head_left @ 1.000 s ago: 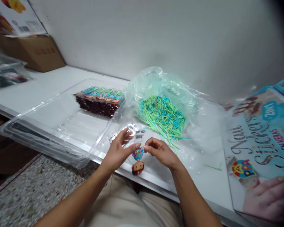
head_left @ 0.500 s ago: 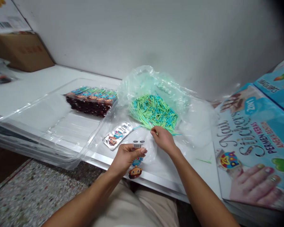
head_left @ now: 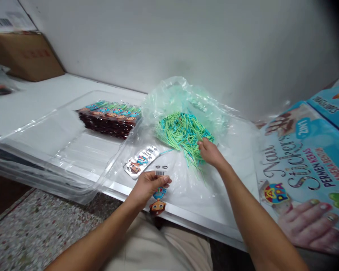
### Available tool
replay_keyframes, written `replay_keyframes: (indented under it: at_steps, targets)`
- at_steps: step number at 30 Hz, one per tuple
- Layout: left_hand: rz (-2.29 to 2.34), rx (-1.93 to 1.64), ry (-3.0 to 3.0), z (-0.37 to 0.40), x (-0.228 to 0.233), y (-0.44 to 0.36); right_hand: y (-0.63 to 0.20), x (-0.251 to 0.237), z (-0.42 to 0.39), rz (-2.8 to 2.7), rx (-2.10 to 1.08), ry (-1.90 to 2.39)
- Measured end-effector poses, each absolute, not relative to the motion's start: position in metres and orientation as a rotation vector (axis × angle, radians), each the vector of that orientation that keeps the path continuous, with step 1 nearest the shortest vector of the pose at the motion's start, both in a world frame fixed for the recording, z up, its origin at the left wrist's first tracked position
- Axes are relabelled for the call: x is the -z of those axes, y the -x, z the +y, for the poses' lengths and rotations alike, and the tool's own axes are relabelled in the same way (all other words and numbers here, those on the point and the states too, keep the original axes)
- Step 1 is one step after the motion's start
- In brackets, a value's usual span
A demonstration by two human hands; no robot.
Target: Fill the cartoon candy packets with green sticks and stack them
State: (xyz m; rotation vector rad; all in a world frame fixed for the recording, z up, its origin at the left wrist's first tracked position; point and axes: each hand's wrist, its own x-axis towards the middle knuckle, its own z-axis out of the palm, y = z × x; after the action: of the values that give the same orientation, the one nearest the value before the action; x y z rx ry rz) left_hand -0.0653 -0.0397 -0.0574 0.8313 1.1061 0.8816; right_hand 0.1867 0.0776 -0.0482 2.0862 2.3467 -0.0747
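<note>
My left hand pinches a small clear sachet printed with a cartoon face and a barcode, held over the front edge of the white table. Over at the near edge of a pile of green and blue sticks, my right hand has its fingers closed on one or two sticks. The pile lies on an opened clear plastic bag. A second sachet lies flat on the table just beyond my left hand.
A clear plastic tray at the left holds a row of packed sachets. Blue nail-sticker boxes stand at the right. A cardboard box sits far left by the wall. Speckled floor lies below the table edge.
My right hand has moved away from the sachet, up and right into the stick pile. My left hand has kept the sachet and dropped slightly toward the table edge.
</note>
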Motion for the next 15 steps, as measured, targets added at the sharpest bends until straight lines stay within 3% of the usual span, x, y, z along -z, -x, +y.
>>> replay_keyframes:
  at_steps: [7, 15]
  targets:
    - [1.160, -0.832, -1.002, -0.019, 0.057, 0.060, -0.221, 0.058, 0.063, 2.224, 0.158, -1.931]
    - [1.438, -0.964, -1.555, 0.009, 0.074, 0.060, -0.204, 0.058, 0.062, 2.210, -0.118, -1.907]
